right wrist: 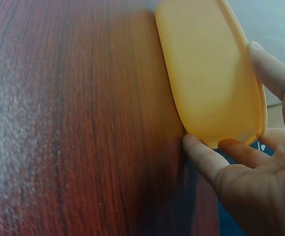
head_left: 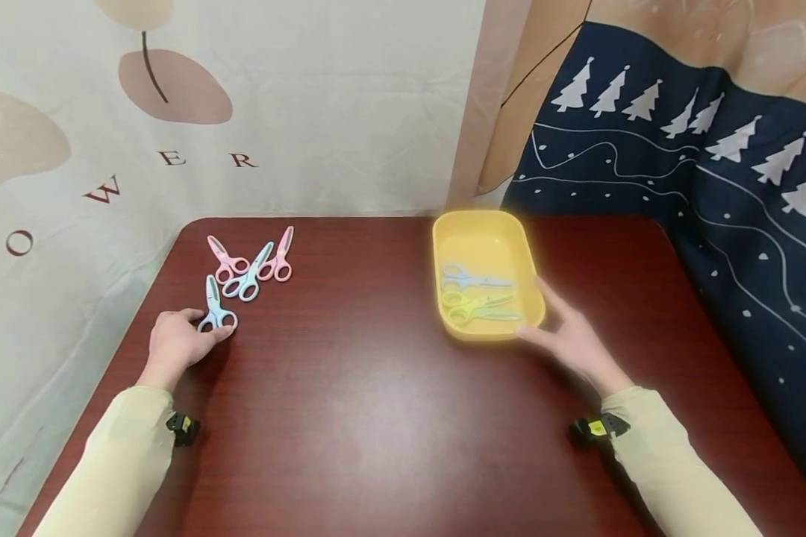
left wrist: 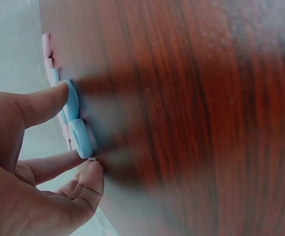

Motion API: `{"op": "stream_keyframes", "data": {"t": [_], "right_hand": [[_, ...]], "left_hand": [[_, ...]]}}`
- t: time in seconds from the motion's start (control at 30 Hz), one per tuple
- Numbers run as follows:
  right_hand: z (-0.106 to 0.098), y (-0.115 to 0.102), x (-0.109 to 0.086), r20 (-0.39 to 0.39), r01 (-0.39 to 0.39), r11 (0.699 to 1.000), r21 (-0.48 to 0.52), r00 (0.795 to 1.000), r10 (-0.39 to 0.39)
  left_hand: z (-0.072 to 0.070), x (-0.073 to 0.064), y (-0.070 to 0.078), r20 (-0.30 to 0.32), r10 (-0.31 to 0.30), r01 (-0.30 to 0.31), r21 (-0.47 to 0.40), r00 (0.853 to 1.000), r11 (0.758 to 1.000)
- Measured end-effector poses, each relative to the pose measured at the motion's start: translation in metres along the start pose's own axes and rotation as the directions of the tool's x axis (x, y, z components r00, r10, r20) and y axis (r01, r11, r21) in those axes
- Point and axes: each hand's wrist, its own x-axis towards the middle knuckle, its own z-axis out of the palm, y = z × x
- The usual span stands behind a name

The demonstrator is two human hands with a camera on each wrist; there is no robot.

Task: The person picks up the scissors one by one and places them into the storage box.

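Observation:
My left hand [head_left: 177,344] is at the table's left side, thumb and fingers at the handle loops of a pair of light blue scissors [head_left: 213,298]. In the left wrist view, the thumb and fingertips pinch those blue loops [left wrist: 71,101] from both sides. Just beyond lie two pink pairs of scissors [head_left: 280,257] and another light blue pair [head_left: 248,274], close together. My right hand [head_left: 574,339] holds the near right corner of a yellow plastic tray [head_left: 490,231]. In the right wrist view, its fingers spread around the tray's wall [right wrist: 206,73]. Blue scissors [head_left: 473,280] and yellow-green scissors [head_left: 473,306] lie inside the tray.
The dark red wood-grain table [head_left: 363,373] extends between both hands. A pale printed cloth [head_left: 349,112] hangs behind it and at the left. Dark blue cloth with white trees [head_left: 645,164] hangs at the right edge.

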Motion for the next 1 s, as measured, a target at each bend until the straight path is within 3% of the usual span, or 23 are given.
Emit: {"op": "stream_keyframes", "data": {"t": [0.67,1.0], "right_hand": [[-0.001,-0.001,0.003,0.005,0.005,1.0,-0.011,1.0,-0.005],[-0.001,0.001,0.001,-0.001,0.001,1.0,-0.007,1.0,-0.001]], "left_hand": [[0.004,0.0,-0.001,-0.039,-0.044,0.043,-0.013,0.998,0.999],[0.011,-0.002,-0.002,-0.131,-0.023,0.013,-0.077,0.991,0.997]]}}
